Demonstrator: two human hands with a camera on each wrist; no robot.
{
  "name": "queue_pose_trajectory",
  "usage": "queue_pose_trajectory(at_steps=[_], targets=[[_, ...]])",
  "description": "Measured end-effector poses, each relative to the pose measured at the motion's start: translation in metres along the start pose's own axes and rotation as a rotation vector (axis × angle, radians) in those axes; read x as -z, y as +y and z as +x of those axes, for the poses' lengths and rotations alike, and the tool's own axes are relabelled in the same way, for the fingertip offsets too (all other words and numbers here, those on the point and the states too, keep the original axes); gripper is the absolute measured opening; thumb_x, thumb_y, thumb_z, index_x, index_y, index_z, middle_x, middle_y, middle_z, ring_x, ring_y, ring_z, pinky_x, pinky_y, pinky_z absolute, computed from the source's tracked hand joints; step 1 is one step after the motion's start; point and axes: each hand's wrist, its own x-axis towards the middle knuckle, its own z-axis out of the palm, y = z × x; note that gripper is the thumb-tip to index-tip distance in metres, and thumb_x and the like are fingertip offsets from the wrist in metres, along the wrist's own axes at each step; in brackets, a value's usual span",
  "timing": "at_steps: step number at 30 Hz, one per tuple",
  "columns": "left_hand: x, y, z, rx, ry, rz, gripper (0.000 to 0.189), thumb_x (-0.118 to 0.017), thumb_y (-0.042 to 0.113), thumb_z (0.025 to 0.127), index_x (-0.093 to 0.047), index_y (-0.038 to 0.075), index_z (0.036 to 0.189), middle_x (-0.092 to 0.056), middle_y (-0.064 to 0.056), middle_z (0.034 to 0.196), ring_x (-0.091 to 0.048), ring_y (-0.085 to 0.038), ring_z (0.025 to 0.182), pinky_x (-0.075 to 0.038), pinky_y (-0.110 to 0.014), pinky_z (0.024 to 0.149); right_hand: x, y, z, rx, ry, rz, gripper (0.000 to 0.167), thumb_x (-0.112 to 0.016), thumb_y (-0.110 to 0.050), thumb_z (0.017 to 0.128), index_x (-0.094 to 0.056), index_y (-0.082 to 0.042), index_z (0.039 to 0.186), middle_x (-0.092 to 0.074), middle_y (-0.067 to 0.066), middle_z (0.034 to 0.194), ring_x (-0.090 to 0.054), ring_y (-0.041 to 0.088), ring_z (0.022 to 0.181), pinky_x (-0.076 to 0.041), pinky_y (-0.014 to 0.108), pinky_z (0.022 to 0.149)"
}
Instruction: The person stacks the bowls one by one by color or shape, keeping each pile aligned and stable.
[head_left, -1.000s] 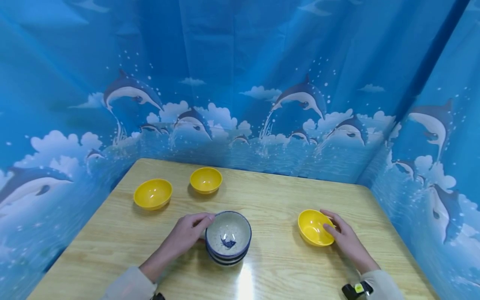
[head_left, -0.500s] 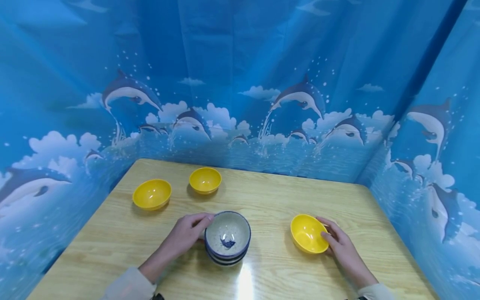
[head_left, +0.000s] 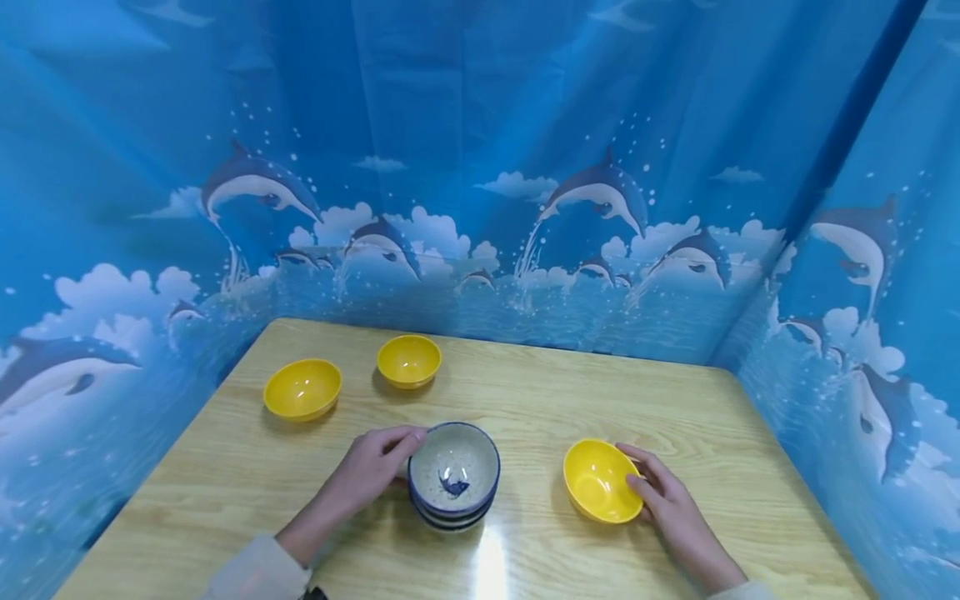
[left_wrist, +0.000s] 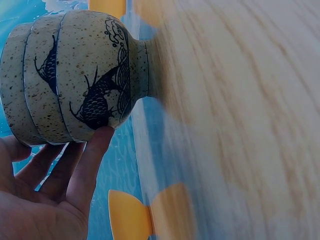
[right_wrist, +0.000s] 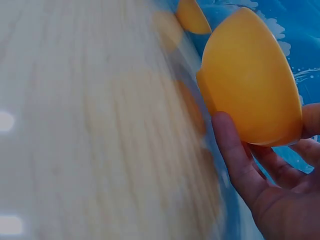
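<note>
A stack of several speckled grey bowls (head_left: pixel 454 467) with blue rims stands upright at the near middle of the table. My left hand (head_left: pixel 378 462) holds this stack by its left side, thumb at the top rim. In the left wrist view the fingers (left_wrist: pixel 92 162) lie against the outer wall, below a dark blue fish pattern. To the right, my right hand (head_left: pixel 667 504) grips a yellow bowl (head_left: pixel 600 483) by its right side. The right wrist view has its thumb at the rim and its fingers (right_wrist: pixel 230 140) against the outside, with the bowl close over the tabletop.
Two more yellow bowls sit at the back left: the left one (head_left: pixel 302 390) nearer, the other one (head_left: pixel 408 362) by the far edge. The wooden table (head_left: pixel 525 383) ends at a blue dolphin-print curtain (head_left: pixel 465 167) behind and on both sides.
My right hand has brought the yellow bowl leftward and nearer to me, closer to the grey stack. My left hand keeps its place on the stack.
</note>
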Motion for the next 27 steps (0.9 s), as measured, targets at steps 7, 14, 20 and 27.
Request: queue_pose_trajectory(at_steps=[7,14,20,27], targets=[[0.0001,-0.0003,0.0001,0.005,-0.002,-0.004,0.041,-0.062,0.04,0.111,-0.075,0.01,0.137,-0.073,-0.013,0.143,-0.072,-0.029,0.126,-0.069,-0.034,0.083,-0.0064,0.0031,-0.0024,-0.01,-0.014,0.058,0.053,-0.054,-0.019,0.115,-0.042,-0.013,0.167,-0.033,0.023,0.175,-0.06,0.025,0.137,-0.066,0.028,0.093],[0.0004,-0.0005,0.0004,0.009,-0.003,-0.001,0.042,-0.062,0.041,0.111,-0.074,0.01,0.138,-0.072,-0.013,0.145,-0.07,-0.03,0.129,-0.069,-0.034,0.085,-0.0096,0.0021,-0.0058,0.006,-0.015,0.074,0.054,-0.056,-0.021,0.115,-0.043,-0.012,0.166,-0.035,0.023,0.175,-0.063,0.018,0.133,-0.066,0.027,0.094],[-0.0001,0.0008,0.0006,0.01,-0.006,-0.005,0.041,-0.061,0.039,0.112,-0.074,0.01,0.139,-0.071,-0.013,0.145,-0.071,-0.03,0.128,-0.07,-0.034,0.083,-0.0102,0.0024,-0.006,-0.018,-0.016,0.09,0.055,-0.056,-0.02,0.115,-0.041,-0.012,0.167,-0.031,0.022,0.177,-0.059,0.025,0.139,-0.066,0.028,0.095],[0.0003,-0.0001,0.0001,0.008,-0.019,-0.033,0.039,-0.061,0.039,0.112,-0.074,0.012,0.138,-0.073,-0.011,0.142,-0.073,-0.025,0.121,-0.07,-0.035,0.08,-0.0106,0.0046,-0.0051,-0.041,-0.024,0.09,0.057,-0.057,-0.026,0.114,-0.041,-0.014,0.168,-0.027,0.019,0.179,-0.051,0.03,0.147,-0.066,0.029,0.095]])
